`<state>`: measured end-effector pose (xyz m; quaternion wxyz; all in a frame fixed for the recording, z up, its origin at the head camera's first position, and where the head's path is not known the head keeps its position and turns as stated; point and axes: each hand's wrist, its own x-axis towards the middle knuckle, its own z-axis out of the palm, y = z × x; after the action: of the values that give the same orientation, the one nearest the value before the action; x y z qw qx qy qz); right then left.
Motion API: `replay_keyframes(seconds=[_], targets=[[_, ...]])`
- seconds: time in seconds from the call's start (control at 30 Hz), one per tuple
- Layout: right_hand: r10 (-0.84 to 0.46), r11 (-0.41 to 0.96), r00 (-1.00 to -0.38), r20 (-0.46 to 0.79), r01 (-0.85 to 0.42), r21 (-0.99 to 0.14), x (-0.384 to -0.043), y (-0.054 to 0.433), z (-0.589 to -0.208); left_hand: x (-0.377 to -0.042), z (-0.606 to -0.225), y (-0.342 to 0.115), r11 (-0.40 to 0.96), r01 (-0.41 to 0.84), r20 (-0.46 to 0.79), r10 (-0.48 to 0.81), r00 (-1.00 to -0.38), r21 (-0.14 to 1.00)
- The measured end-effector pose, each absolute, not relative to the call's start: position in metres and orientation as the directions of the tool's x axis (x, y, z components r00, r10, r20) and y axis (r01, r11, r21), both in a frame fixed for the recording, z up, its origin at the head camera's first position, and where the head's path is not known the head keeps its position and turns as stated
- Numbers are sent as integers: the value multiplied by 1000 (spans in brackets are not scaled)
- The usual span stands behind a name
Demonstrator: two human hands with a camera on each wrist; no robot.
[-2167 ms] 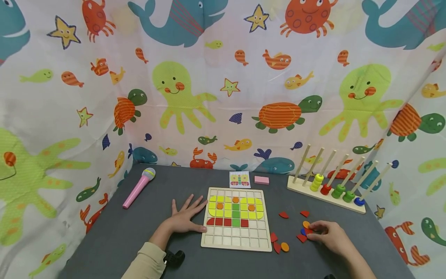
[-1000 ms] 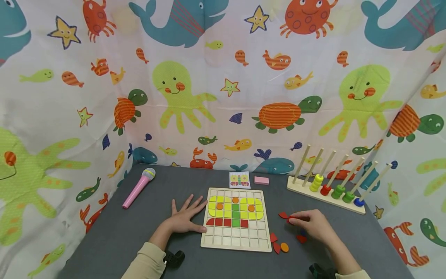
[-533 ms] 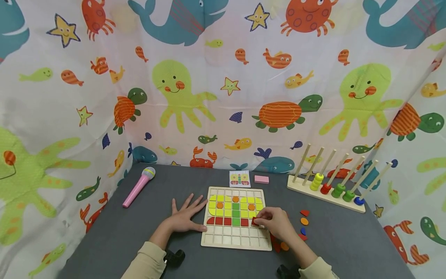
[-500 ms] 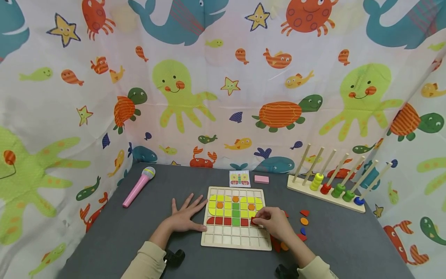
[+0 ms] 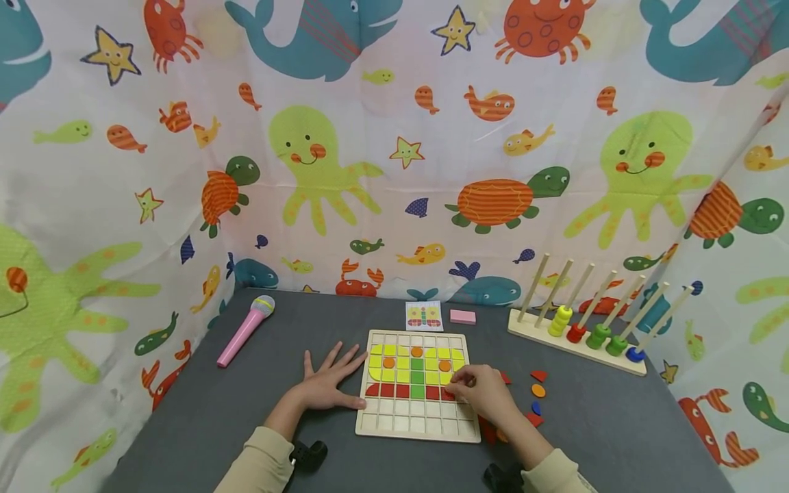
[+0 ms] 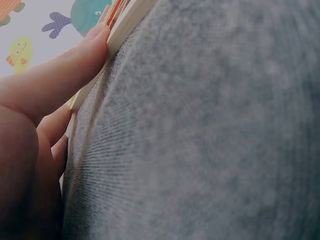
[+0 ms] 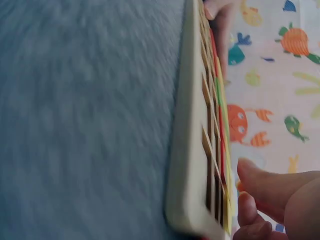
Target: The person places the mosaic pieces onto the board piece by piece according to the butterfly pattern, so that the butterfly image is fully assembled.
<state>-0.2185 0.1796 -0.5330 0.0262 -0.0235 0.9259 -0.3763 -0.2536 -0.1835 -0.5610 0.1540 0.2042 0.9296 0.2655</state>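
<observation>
A wooden grid board (image 5: 409, 428) lies on the dark table, its cells partly filled with yellow, orange, green and red flat tiles. My left hand (image 5: 327, 389) rests spread beside its left edge, thumb and a fingertip touching the frame; the left wrist view shows the thumb (image 6: 75, 67) against the board's side. My right hand (image 5: 487, 394) is over the board's right part, its fingertips at a red tile (image 5: 444, 394) lying in the red row. In the right wrist view, thumb and fingers of the right hand (image 7: 275, 195) show no tile between them.
Loose red tiles (image 5: 539, 376), an orange disc (image 5: 539, 391) and a blue disc (image 5: 535, 409) lie right of the board. Behind it are a pattern card (image 5: 424, 316) and a pink block (image 5: 463, 317). A toy microphone (image 5: 246, 332) lies left, a peg stand (image 5: 576, 342) stands right.
My right hand picked a red tile from the loose pieces and carried it left to the board. The tile, tilted half a second ago, now lies in its cell. My left hand stays put.
</observation>
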Motion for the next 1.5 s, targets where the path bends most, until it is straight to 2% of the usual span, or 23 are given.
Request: replay_keyframes(seconds=[0.27, 0.5, 0.8, 1.13, 1.33, 1.5], targets=[[4, 762, -1000, 5, 0, -648, -222, 222, -531, -251, -556, -183, 792, 291, -191, 450, -872, 536], [28, 811, -999, -45, 49, -583, -223, 252, -530, -251, -560, -184, 790, 290, -190, 451, -872, 540], [7, 823, -996, -92, 57, -566, -227, 262, -535, -252, -562, -184, 786, 287, -191, 451, -872, 548], [-26, 849, -1000, 1, -22, -527, -229, 261, -527, -255, -560, -181, 787, 299, -189, 460, -868, 540], [4, 762, -998, -65, 45, -646, -222, 243, -520, -253, -556, -181, 784, 287, -195, 455, -869, 551], [-58, 729, -994, -92, 21, -684, -217, 223, -520, -252, -556, -181, 789, 283, -193, 447, -874, 545]])
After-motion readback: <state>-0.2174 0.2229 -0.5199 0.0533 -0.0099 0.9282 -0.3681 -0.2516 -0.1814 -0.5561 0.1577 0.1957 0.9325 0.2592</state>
